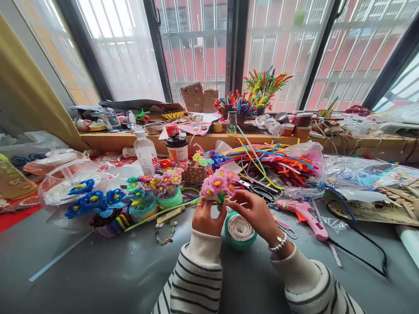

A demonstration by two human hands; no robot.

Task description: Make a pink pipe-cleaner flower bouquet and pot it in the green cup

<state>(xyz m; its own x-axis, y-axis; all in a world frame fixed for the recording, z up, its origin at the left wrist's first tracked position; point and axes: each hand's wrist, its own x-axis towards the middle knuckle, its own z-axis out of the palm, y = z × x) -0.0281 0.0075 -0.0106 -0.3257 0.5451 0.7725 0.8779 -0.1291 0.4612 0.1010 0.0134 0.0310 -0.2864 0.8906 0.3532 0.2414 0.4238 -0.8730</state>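
My left hand [207,218] is closed round the stems of a bunch of pink pipe-cleaner flowers [218,183] with yellow centres, held upright. My right hand [254,213] pinches the same bunch from the right, just below the blooms. Directly under the bunch stands a small teal pot [240,233] with a coiled white filling, between my two wrists. I wear striped sleeves and a bead bracelet on the right wrist.
A pink glue gun [306,214] with a black cord lies to the right, scissors [262,190] behind my right hand. A bag of loose pipe cleaners [281,163] sits behind. Finished flower pots, blue [94,200] and pink [165,185], stand left. Bottle [145,152] and cup [177,148] behind.
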